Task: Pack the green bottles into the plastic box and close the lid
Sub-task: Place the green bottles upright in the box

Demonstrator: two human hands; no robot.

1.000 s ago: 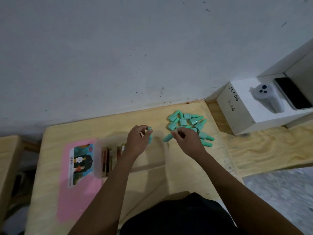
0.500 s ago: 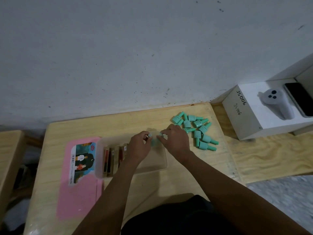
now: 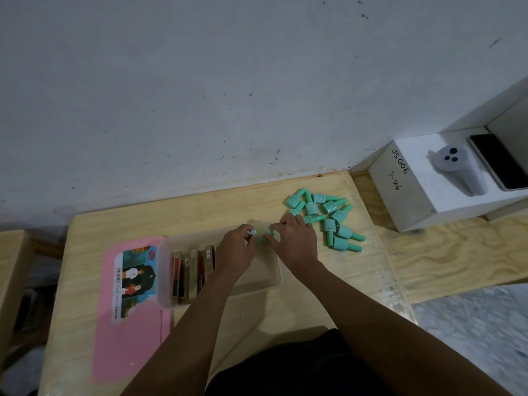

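Packing step: left hand (image 3: 237,248) and right hand (image 3: 295,242) each pinch a green bottle (image 3: 253,232) over the 12 o'clock rim of the plastic box (image 3: 257,277), apparently to lower them inside; spare bottles (image 3: 328,215) wait at its 2 o'clock and the lid (image 3: 137,338) at 9 o'clock, both within reach.

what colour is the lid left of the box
The lid is pink with a picture label; head view.

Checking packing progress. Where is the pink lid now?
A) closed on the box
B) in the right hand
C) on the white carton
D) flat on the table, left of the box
D: the pink lid lies flat on the table beside the open plastic box.
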